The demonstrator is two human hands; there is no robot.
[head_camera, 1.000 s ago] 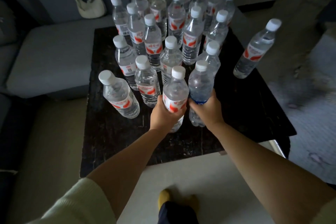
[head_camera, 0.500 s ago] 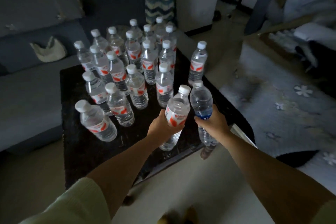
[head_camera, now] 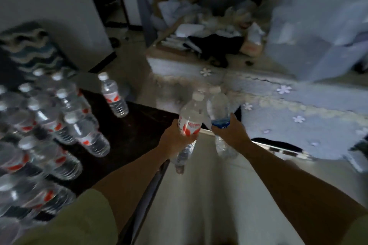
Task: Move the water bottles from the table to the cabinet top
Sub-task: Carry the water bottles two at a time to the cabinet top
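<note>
Left hand: the left hand [head_camera: 176,141] is wrapped round the middle of a red-labelled water bottle [head_camera: 189,123], fingers curled over the label, bottle held up in the air and leaning a little to the right.
Right hand: the right hand [head_camera: 234,133] grips a blue-labelled water bottle [head_camera: 219,111] round its label band, cap pointing up and away, base hanging below the fist.
The two held bottles: side by side, close together, both off the table and out past its right edge, above the pale floor [head_camera: 209,195].
Table: the dark table [head_camera: 129,131] sits to the left, its corner just beside the left hand.
Bottles left on it: a crowd of clear bottles [head_camera: 49,125] with white caps and red labels packs the left part; they are blurred, so I can't count them. One lone bottle [head_camera: 113,95] stands apart near the table's far edge.
Ahead: a grey rug with white flowers [head_camera: 288,105] covers the floor in front of the hands.
Further back: a heap of clothes and papers [head_camera: 209,32] lies on the floor, and a pale blurred bulk [head_camera: 318,36] stands at the right; too smeared to name.
Far left: a wavy-patterned cushion [head_camera: 29,45] against the wall.
Cabinet top: I can't pick it out.
</note>
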